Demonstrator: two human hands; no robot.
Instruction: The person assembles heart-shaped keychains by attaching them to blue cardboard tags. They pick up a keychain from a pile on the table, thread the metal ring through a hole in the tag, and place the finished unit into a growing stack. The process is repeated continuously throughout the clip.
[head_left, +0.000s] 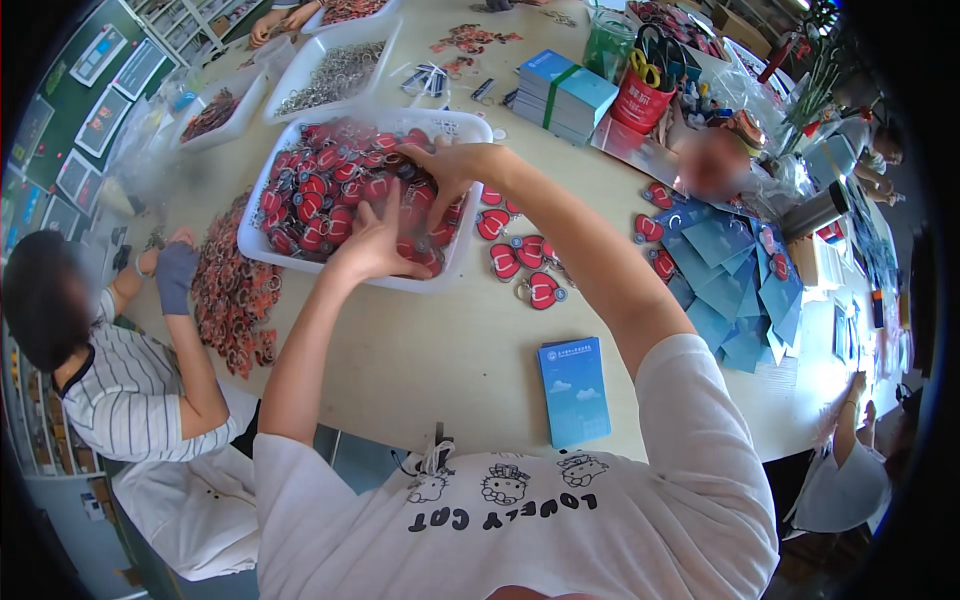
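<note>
A white plastic tray [472,126] is heaped with red key rings [318,188] that have metal loops. My left hand [370,244] reaches over its near side, fingers spread among the key rings. From the right, my right hand [456,168] arches over the same heap with its fingers apart and pointing down. Some fingertips are lost among the key rings, and neither hand plainly grips one. Just right of the tray, several loose red key rings [543,290] lie on the table. A stack of blue printed cards [575,392] rests near the table's front edge.
Orange-red pieces [235,300] lie piled at left beside a seated co-worker [150,370]. Behind are a bin of metal rings [335,75] and a banded blue stack [565,95]. A red cup of scissors [640,100] and scattered blue cards [730,270] occupy the right side.
</note>
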